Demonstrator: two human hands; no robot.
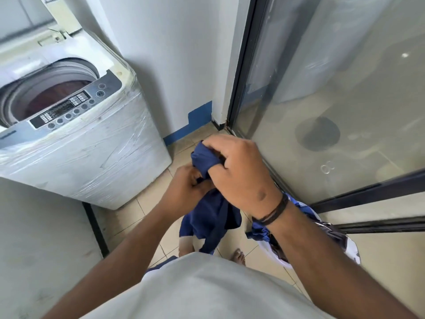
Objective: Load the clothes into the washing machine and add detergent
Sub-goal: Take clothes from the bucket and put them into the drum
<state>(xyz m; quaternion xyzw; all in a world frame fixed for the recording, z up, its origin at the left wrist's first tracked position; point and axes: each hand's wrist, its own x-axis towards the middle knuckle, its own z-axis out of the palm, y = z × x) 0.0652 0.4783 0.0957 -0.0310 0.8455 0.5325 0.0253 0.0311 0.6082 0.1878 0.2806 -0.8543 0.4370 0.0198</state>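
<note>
Both bare forearms reach forward and down in front of the torso, converging near the middle of the view. The right hand (239, 171) sits higher, back of the hand up, fingers curled in a closed grip around a bunch of dark blue cloth (207, 162). A dark band circles its wrist. The left hand (187, 189) lies just below, touching it, fingers pinched shut on the same cloth.

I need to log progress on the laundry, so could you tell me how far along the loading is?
Partly done: the washing machine has its lid open, with reddish laundry already in the drum. In hand: the left hand and right hand both grip a blue garment. Left: more clothes sit in the basket, and no detergent is in view.
</note>
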